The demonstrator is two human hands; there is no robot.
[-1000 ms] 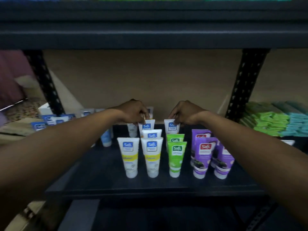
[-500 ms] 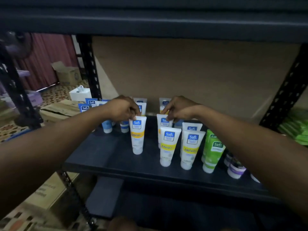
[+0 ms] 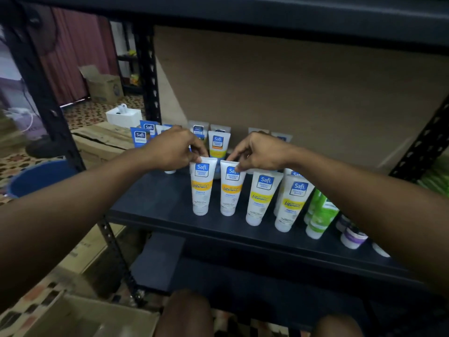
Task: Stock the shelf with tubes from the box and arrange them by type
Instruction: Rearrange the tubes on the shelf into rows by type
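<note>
On the dark shelf (image 3: 155,207) stand white Safi tubes. My left hand (image 3: 173,149) pinches the top of an orange-banded tube (image 3: 202,190) standing cap down. Beside it, my right hand (image 3: 258,153) pinches the top of a second orange-banded tube (image 3: 230,190). A third orange-banded tube (image 3: 218,144) stands behind them. To the right stand yellow-banded tubes (image 3: 261,198), then green tubes (image 3: 320,215) and purple tubes (image 3: 353,237). Blue-topped tubes (image 3: 140,138) stand at the back left, partly hidden by my left hand.
An open cardboard box (image 3: 80,319) lies at the lower left on the patterned floor. Black shelf posts (image 3: 148,76) flank the bay, with a shelf board (image 3: 243,10) overhead. A blue bucket (image 3: 36,176) and cartons (image 3: 102,139) sit to the left. My knees (image 3: 187,314) show at the bottom.
The view swung left and downward. Both hands came forward from the back tubes, and each now holds an orange-banded tube at the shelf's front, side by side.
</note>
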